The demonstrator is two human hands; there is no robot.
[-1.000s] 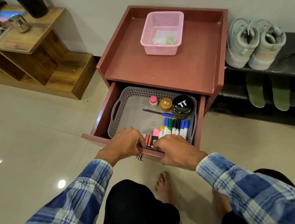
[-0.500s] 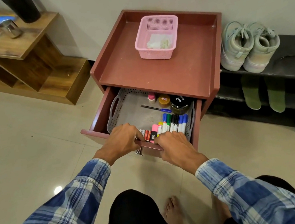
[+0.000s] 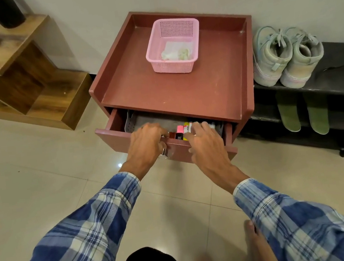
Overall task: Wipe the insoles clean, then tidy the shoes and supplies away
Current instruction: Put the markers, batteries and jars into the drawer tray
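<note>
Drawer (image 3: 178, 150) ajar toward 6 o'clock, front running 9 to 3. Left hand (image 3: 146, 144) grip curled over its top edge; right hand (image 3: 206, 143) grip released, fingers spread on it.

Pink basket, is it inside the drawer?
No, the pink basket sits on top of the cabinet, above the partly open drawer.

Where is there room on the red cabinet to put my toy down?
The cabinet top is bare in front of the pink basket, up to its front edge, and on both sides, between basket and raised rims. The drawer is crowded: markers, and the left hand and right hand on its front.
</note>
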